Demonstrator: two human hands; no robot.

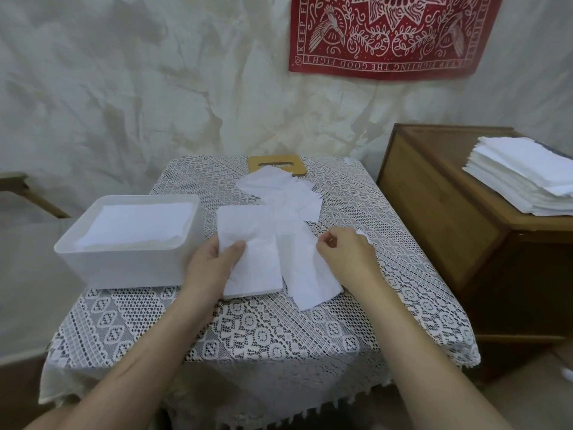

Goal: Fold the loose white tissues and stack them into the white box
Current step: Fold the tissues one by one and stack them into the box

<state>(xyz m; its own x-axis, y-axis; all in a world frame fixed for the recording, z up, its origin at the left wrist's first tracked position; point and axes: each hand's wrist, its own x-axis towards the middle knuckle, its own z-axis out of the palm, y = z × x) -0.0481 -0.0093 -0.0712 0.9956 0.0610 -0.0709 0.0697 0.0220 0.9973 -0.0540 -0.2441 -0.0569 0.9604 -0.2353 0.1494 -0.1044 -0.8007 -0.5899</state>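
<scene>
Lace-covered worktop (279, 336): left hand (214, 262) grips a folded tissue (257, 268) just beside the white box (124, 268) at left, right hand (344, 252) pinches a loose tissue (307, 280). Wooden cabinet (434, 212) right, red bandana (387, 35) on far wall (124, 88).

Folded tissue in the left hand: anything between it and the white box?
Nothing visible. The left hand holds the folded tissue right beside the white box, whose top is open; only the box's wall on that side must be cleared. The stacked tissues inside already reach close to its rim.
</scene>
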